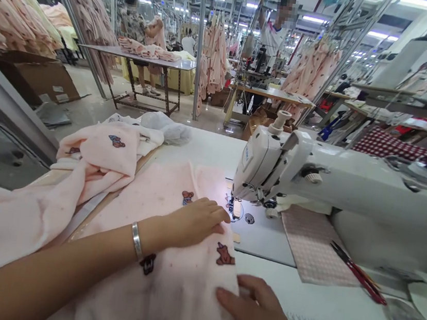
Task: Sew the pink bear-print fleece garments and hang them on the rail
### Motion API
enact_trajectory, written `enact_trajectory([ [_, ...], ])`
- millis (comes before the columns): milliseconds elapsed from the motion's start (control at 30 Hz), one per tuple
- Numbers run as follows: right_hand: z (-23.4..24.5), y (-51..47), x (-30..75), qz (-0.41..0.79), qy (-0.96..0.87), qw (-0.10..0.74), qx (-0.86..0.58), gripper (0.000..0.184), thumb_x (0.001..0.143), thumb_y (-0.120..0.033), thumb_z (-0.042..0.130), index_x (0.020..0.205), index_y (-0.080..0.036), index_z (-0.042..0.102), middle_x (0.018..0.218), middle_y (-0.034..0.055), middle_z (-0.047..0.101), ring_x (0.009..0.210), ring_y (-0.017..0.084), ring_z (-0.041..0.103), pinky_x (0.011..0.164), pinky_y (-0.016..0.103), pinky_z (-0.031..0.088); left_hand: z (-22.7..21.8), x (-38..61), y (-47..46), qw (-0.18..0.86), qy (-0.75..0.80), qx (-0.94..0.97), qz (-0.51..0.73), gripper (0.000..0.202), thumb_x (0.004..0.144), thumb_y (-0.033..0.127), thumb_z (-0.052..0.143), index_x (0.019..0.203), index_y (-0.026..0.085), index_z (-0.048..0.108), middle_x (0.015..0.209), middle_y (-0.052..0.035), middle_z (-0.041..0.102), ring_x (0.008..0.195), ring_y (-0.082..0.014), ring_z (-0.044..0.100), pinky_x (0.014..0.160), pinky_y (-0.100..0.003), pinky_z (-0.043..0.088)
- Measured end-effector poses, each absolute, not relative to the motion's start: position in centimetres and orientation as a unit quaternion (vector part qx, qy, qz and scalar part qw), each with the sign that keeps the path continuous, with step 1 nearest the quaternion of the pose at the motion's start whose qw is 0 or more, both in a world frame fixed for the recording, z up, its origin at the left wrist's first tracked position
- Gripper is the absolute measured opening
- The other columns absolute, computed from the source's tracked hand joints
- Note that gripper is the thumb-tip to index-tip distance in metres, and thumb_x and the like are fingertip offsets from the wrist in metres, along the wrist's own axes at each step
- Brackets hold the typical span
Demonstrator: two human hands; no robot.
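Pink bear-print fabric [183, 276]: here it is, pale and soft-looking, sprinkled with faint dots and brown bears [225, 255].
Flat stretch: spread across the white tabletop [215, 145], slightly rumpled, a raised crease at its far end.
Right edge: right up at the presser foot [231, 207], and whether it's underneath, I can't tell!
Matching heap [114, 161]: over on the left, bunched in loose folds, any join unclear.

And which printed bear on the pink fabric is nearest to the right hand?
The brown bear by the right edge of the pink fabric, just beyond the right hand; the other bears, like the one beside the silver bracelet, lie farther away.
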State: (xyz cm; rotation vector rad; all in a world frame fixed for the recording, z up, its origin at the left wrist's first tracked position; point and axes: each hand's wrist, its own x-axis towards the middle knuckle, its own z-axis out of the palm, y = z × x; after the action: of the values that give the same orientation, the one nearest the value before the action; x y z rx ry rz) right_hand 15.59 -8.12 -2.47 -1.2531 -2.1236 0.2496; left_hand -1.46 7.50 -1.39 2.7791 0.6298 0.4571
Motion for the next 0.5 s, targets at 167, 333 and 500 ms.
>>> enact_trajectory([
  [167,-3.3,-6.2,16.9,0.016,-0.877,0.292,-0.381,0.025,0.086,-0.009,0.034,0.093,-0.019,0.056,0.087,0.0035,0.069,0.101,0.019,0.057,0.079,0.032,0.042,0.2,-0.5,8.2,0.168,0.239,0.954,0.069,0.009,0.087,0.026,0.056,0.086,0.021,0.063,0.084,0.0016,0.060,0.082,-0.0139,0.056,0.079,-0.029,0.036],
  [333,-3.6,-6.4,16.9,0.016,-0.880,0.282,-0.381,0.025,0.092,-0.016,0.033,0.094,-0.018,0.058,0.080,0.0044,0.065,0.087,0.017,0.057,0.071,0.030,0.042,0.3,1.0,8.4,0.134,0.303,0.942,0.058,0.008,0.083,0.021,0.058,0.076,0.020,0.064,0.083,-0.0003,0.060,0.082,-0.0172,0.055,0.076,-0.033,0.033],
  [500,-3.4,-6.2,17.2,0.024,-0.880,0.296,-0.371,0.029,0.093,-0.015,0.029,0.106,-0.017,0.055,0.085,0.0070,0.065,0.086,0.017,0.057,0.070,0.031,0.044,0.2,2.4,6.5,0.082,0.344,0.934,0.056,0.006,0.082,0.015,0.055,0.080,0.015,0.060,0.087,-0.0077,0.059,0.087,-0.0242,0.052,0.073,-0.036,0.035],
])
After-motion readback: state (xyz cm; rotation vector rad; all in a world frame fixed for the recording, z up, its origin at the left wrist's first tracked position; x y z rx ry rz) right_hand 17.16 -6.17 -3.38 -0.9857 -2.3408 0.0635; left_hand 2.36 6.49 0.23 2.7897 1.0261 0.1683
